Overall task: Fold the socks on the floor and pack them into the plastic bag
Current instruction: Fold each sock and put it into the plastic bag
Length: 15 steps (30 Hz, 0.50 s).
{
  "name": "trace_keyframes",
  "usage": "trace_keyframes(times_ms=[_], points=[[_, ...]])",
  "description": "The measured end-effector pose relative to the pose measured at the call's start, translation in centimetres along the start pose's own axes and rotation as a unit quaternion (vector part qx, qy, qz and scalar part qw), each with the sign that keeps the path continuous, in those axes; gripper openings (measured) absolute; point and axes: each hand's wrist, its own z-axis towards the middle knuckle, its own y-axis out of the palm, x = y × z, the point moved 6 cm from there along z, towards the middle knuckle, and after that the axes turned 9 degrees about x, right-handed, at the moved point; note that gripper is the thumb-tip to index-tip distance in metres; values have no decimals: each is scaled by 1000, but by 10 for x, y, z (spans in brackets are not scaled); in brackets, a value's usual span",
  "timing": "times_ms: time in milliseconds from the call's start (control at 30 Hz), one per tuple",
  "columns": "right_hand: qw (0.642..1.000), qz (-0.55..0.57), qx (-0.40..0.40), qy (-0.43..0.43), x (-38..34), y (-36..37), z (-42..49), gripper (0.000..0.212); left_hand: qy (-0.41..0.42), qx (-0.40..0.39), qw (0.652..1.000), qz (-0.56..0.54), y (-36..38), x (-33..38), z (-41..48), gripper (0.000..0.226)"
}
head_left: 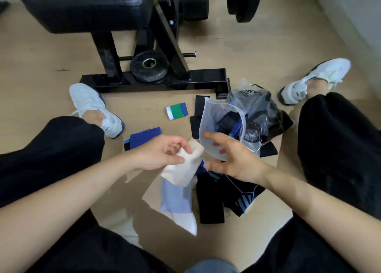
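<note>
My left hand (pixel 162 153) grips a folded cream sock (pixel 183 169) just left of the bag's mouth. My right hand (pixel 233 159) holds the rim of the clear plastic bag (pixel 222 116) open, with fingers inside the rim and the thumb outside. Dark and blue socks lie inside the bag. Loose on the floor are a green, blue and white folded sock (pixel 177 110), a blue sock (pixel 144 137), a light blue and white sock (pixel 177 200), a black sock with blue pattern (pixel 226 192) and flat black socks (pixel 199 107).
A black weight-bench frame (pixel 154 81) with a weight plate (pixel 149 66) stands right behind the socks. My legs in black trousers lie to both sides, with white shoes at the left (pixel 92 105) and the right (pixel 315 76). A wall runs along the far right.
</note>
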Motion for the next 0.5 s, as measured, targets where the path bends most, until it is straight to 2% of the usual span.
trace_keyframes(times_ms=[67,133,200,300,400,500], points=[[998,44,-30,18,-1,6,1,60,26,-2,999,-32,-3,23,-13,21],[991,121,-42,25,-4,7,4,28,36,25,997,-56,-8,32,-21,21],[985,171,-22,30,-4,2,5,13,29,70,995,-66,-14,30,-23,24],[985,170,18,35,1,-7,7,18,6,92,995,-45,-15,24,-20,33],[992,90,83,38,8,-17,9,24,-1,100,995,-27,-12,22,-18,39],[992,10,122,35,10,-25,10,20,-14,106,994,-6,-11,21,-17,43]])
